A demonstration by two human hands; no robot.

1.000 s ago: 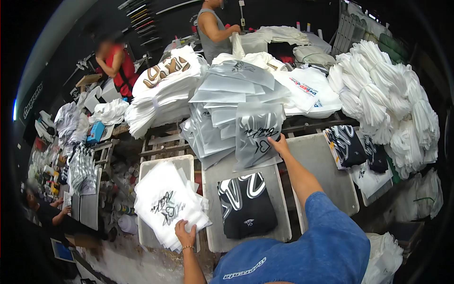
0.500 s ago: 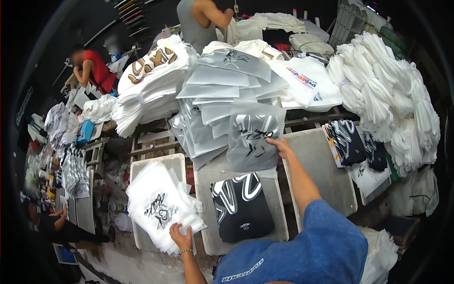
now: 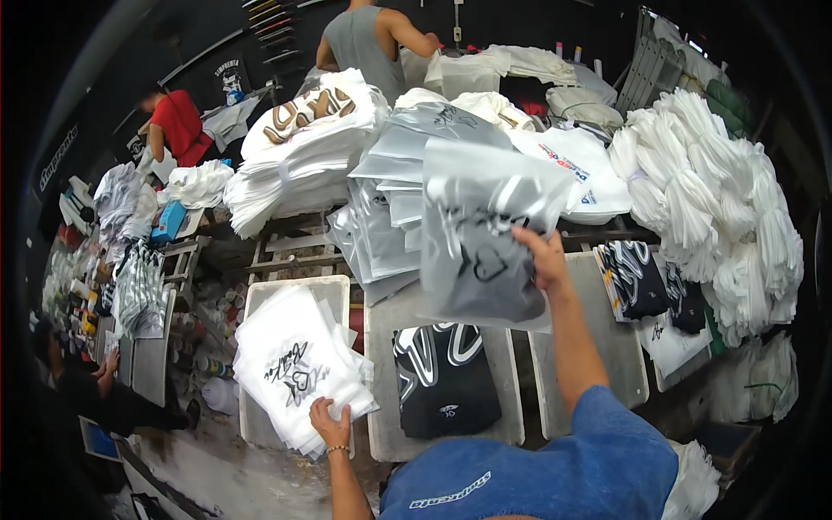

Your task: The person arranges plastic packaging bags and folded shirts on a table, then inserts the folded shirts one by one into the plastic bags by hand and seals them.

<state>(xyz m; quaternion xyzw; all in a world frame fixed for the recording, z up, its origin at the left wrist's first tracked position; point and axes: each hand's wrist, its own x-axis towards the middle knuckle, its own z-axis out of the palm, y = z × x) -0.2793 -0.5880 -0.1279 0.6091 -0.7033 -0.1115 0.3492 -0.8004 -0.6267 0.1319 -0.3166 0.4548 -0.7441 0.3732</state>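
Observation:
My right hand grips a frosted plastic bag with a dark folded garment inside. The bag hangs above the middle board, in front of the pile of bagged garments. My left hand, fingers apart, rests on the near corner of a stack of white translucent bags with black print. Between the hands lies a folded black T-shirt with white graphics, its top edge partly behind the held bag. It lies on the grey middle board.
Left board and right board flank the middle one. Folded black garments lie at right. Tall white fabric piles and tied white bundles stand behind. Co-workers in grey, red and black are nearby.
My right hand has lifted the frosted bag toward me and to the right, tilting it. My left hand stays on the white stack. The view has shifted slightly.

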